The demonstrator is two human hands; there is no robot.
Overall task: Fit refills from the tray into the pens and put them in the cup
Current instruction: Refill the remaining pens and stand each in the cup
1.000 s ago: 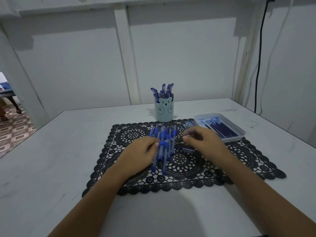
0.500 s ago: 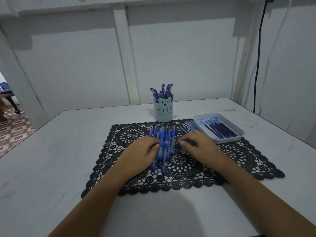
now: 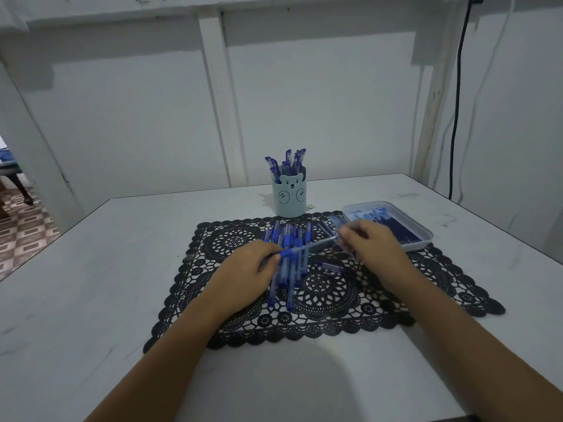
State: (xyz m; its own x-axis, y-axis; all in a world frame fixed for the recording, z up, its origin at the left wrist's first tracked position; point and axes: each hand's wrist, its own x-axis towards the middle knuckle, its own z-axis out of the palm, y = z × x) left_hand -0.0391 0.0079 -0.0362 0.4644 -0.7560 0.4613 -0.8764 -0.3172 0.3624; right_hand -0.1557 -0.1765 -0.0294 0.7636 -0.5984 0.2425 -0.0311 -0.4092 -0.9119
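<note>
On the white worktop (image 3: 91,269) lies a black lace placemat (image 3: 335,303) carrying a loose pile of blue-and-clear plastic pens (image 3: 292,269). Above the pile, the left hand (image 3: 243,278) pinches one clear pen with a blue grip (image 3: 300,249) at its grip end, while the right hand (image 3: 374,248), fingers curled, pinches its opposite end. The pale-blue bear-faced cup (image 3: 289,197), with pens in it, stands at 12 o'clock from the mat; the clear plastic tray of dark-blue refills (image 3: 422,243) sits at 2 o'clock.
</note>
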